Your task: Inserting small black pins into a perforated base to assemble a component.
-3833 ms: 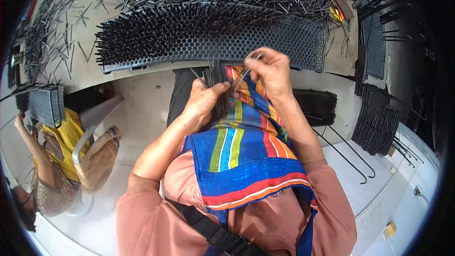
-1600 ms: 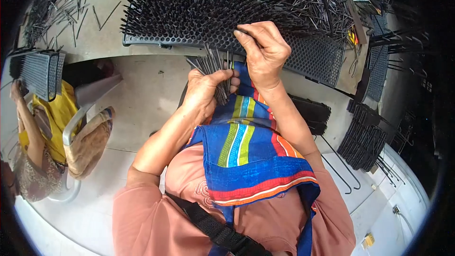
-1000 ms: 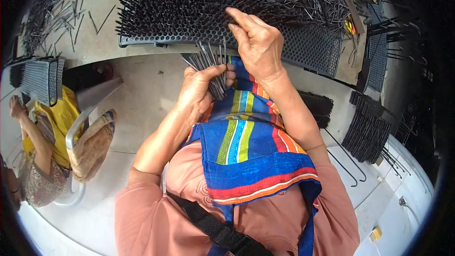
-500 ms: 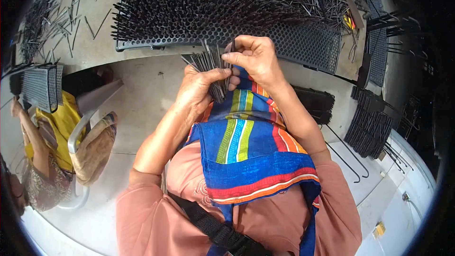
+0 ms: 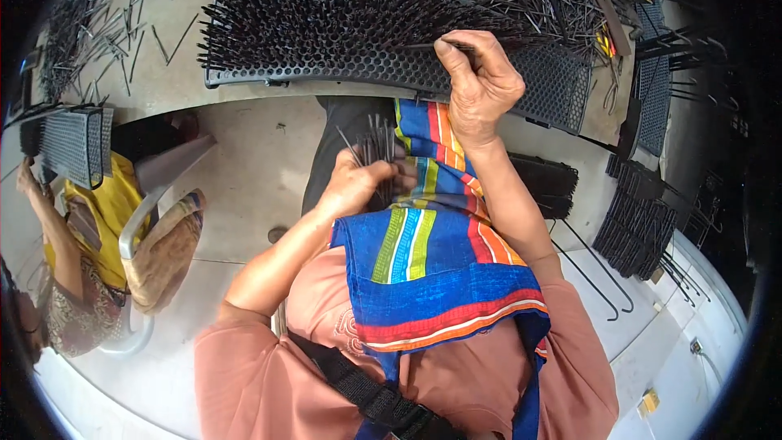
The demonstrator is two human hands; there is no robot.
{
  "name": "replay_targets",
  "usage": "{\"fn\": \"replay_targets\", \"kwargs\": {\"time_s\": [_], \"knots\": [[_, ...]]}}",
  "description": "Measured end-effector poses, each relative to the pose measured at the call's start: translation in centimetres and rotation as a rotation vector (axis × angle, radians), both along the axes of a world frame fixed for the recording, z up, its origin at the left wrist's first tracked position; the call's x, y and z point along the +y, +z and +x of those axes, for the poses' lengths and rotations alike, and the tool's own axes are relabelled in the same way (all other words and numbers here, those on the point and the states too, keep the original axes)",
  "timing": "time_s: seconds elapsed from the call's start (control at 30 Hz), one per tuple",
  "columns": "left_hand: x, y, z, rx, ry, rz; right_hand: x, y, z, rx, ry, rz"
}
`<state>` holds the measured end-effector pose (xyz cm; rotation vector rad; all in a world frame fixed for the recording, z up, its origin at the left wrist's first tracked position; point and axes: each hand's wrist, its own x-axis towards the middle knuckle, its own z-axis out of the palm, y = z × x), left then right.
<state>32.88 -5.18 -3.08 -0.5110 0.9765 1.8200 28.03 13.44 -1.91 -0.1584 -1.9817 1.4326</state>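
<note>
A bundle of thin dark rods stands up out of my left hand, whose fingers are wrapped round it above my lap. Farther forward, my right hand is over the front part of a black perforated rack. Its thumb and fingers pinch a thin dark rod, one end of which points left. Many rods stand packed in the holes across the rack's left and middle. Bare holes show along its front edge and right end. My right hand hides the holes beneath it.
Loose rods lie heaped behind the rack, and more are scattered on the table at left. Pliers lie right of the rack. Hooked black racks hang at right. A co-worker in yellow sits at far left beside a chair.
My right hand has moved from beside the bundle forward and right to the rack, with a rod pinched in it. The left hand has lowered slightly toward my lap, still holding the bundle.
</note>
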Motion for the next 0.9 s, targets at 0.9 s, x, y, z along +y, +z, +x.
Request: {"fn": "replay_targets", "kwargs": {"time_s": [0.9], "knots": [[2.2,1.0,-4.0,0.036,0.121,-0.13,-0.1,0.6,-0.5,-0.065,0.032,0.29]]}}
